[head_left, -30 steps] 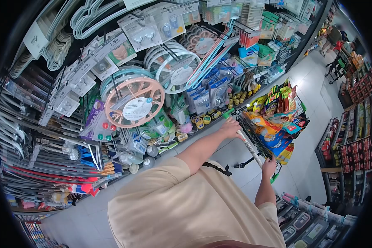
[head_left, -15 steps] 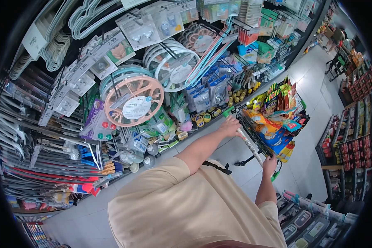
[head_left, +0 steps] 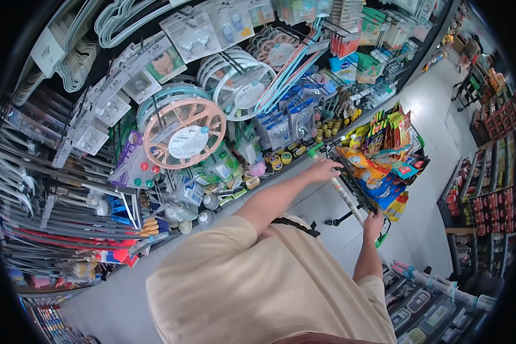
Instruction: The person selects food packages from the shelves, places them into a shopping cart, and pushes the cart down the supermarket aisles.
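A shopping cart's pale, printed handle [head_left: 347, 196] with green ends runs diagonally in front of me. My left hand [head_left: 327, 170] lies over its upper part, fingers stretched past the bar towards the basket. Around the lower end of the same handle, my right hand [head_left: 373, 226] is closed. Bagged snacks fill the cart: orange bags [head_left: 358, 163], a blue and yellow bag [head_left: 391, 195] and several red and green packets [head_left: 393, 131] standing upright. The cart's dark wire basket [head_left: 352, 182] is mostly hidden by them.
Shelving on the left holds hangers [head_left: 123, 26], a peach round drying rack [head_left: 183, 133] and mop handles [head_left: 57, 229]. Plastic containers [head_left: 418, 301] line the lower right. Tiled floor [head_left: 424, 229] stretches ahead beside more shelves [head_left: 493, 212]. Another cart [head_left: 470, 86] stands farther off.
My left hand has loosened from around the handle, its fingers now reaching towards the basket. My right hand keeps its hold. The view has shifted slightly.
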Available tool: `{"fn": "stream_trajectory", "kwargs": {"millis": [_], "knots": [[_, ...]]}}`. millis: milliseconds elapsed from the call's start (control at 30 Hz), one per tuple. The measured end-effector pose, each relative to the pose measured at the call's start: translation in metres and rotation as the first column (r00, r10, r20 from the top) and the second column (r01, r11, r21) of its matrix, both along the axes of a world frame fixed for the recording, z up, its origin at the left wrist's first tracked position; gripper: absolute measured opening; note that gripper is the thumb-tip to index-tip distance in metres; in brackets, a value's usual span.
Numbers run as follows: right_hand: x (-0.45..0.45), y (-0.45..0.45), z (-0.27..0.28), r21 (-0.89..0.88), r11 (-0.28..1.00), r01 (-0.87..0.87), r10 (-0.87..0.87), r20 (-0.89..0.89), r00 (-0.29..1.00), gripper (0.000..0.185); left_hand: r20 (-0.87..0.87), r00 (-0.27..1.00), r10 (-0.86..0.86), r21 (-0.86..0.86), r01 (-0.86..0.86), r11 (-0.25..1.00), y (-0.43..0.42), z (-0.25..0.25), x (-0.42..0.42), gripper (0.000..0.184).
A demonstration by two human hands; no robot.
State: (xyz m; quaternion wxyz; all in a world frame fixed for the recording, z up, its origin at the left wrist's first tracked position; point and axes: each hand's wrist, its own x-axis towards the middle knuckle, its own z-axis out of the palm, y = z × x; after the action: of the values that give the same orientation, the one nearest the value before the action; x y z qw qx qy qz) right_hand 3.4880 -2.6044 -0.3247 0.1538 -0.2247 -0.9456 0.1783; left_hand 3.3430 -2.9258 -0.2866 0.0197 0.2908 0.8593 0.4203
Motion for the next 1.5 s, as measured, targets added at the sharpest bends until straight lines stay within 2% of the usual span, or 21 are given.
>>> {"fn": "stream_trajectory", "kwargs": {"millis": [33,67,133,267,300,333,400,467,500,567,667,767,800,867,967,1067,1167,1267,1367,1467,1500], "knots": [[-0.001,0.0,0.0,0.001,1.0,-0.006,0.006,0.001,1.0,0.04,0.165,0.985,-0.049,0.287,0.0,0.958,0.001,0.014,0.001,0.049],[-0.001,0.0,-0.001,0.007,1.0,-0.006,0.006,0.007,1.0,0.04,0.166,0.985,-0.044,0.288,-0.006,0.958,0.001,0.027,0.002,0.049],[-0.001,0.001,-0.003,0.015,1.0,-0.005,0.005,0.02,1.0,0.04,0.36,0.859,-0.363,0.565,0.109,0.818,-0.003,0.127,0.033,0.037],[-0.006,0.006,-0.017,0.029,0.998,-0.061,0.061,-0.025,0.998,0.04,-0.081,0.787,-0.612,0.848,0.378,0.373,-0.041,0.299,0.127,0.029],[-0.006,0.008,-0.019,0.025,0.997,-0.073,0.074,-0.032,0.997,0.04,-0.225,0.75,-0.621,0.855,0.458,0.243,-0.05,0.328,0.15,0.022],[-0.006,0.01,-0.02,0.034,0.996,-0.078,0.079,-0.016,0.997,0.04,-0.22,0.757,-0.616,0.864,0.444,0.237,-0.056,0.352,0.171,0.022],[-0.009,0.011,-0.018,0.03,0.994,-0.109,0.109,-0.004,0.994,0.039,-0.626,0.54,-0.562,0.676,0.736,-0.045,-0.067,0.393,0.205,0.024],[-0.009,0.004,-0.013,0.028,0.997,-0.075,0.075,0.02,0.997,0.039,-0.785,0.405,-0.469,0.525,0.836,-0.158,-0.069,0.397,0.223,0.027],[-0.008,0.003,-0.012,0.035,0.996,-0.086,0.085,0.032,0.996,0.039,-0.774,0.352,-0.526,0.498,0.851,-0.163,-0.07,0.395,0.228,0.018],[-0.007,0.001,-0.011,0.023,0.996,-0.092,0.092,-0.003,0.996,0.04,-0.759,0.304,-0.576,0.474,0.864,-0.169,-0.066,0.398,0.241,0.025],[-0.009,0.008,-0.017,0.038,0.994,-0.102,0.103,-0.008,0.995,0.041,-0.775,0.428,-0.465,0.603,0.72,-0.343,-0.054,0.399,0.255,0.025],[-0.009,0.007,-0.021,0.034,0.994,-0.099,0.098,0.024,0.995,0.042,-0.733,0.255,-0.631,0.612,0.652,-0.447,-0.046,0.381,0.262,0.027],[-0.009,0.009,-0.021,0.037,0.995,-0.093,0.092,0.029,0.995,0.042,-0.749,0.268,-0.606,0.639,0.532,-0.555,-0.041,0.38,0.272,0.028],[-0.011,0.01,-0.022,0.039,0.995,-0.091,0.09,0.031,0.996,0.043,-0.761,0.284,-0.583,0.646,0.403,-0.648,-0.043,0.379,0.279,0.03],[-0.008,0.01,-0.022,0.063,0.994,-0.088,0.088,0.007,0.996,0.043,-0.621,0.03,-0.783,0.78,0.125,-0.613,-0.052,0.379,0.286,0.032],[-0.008,0.007,-0.019,0.044,0.994,-0.098,0.098,-0.003,0.995,0.043,-0.643,-0.036,-0.765,0.749,0.178,-0.638,-0.046,0.372,0.284,0.037],[-0.008,0.008,-0.019,0.051,0.995,-0.084,0.084,0.011,0.996,0.043,-0.643,-0.03,-0.765,0.669,0.465,-0.58,-0.047,0.375,0.264,0.039],[-0.008,0.006,-0.016,0.039,0.994,-0.098,0.098,-0.005,0.995,0.043,-0.728,-0.025,-0.685,0.57,0.533,-0.625,-0.048,0.384,0.258,0.041],[-0.009,0.007,-0.017,0.04,0.996,-0.078,0.078,0.005,0.997,0.043,-0.472,-0.27,-0.839,0.786,0.303,-0.54,-0.064,0.386,0.253,0.025],[-0.008,0.006,-0.015,0.028,0.996,-0.082,0.081,0.007,0.997,0.043,-0.296,-0.456,-0.84,0.898,0.167,-0.407,-0.079,0.383,0.266,0.016],[-0.007,0.003,-0.011,0.034,0.996,-0.08,0.08,0.001,0.997,0.043,-0.403,-0.282,-0.871,0.906,0.015,-0.424,-0.077,0.38,0.286,0.026]]}}
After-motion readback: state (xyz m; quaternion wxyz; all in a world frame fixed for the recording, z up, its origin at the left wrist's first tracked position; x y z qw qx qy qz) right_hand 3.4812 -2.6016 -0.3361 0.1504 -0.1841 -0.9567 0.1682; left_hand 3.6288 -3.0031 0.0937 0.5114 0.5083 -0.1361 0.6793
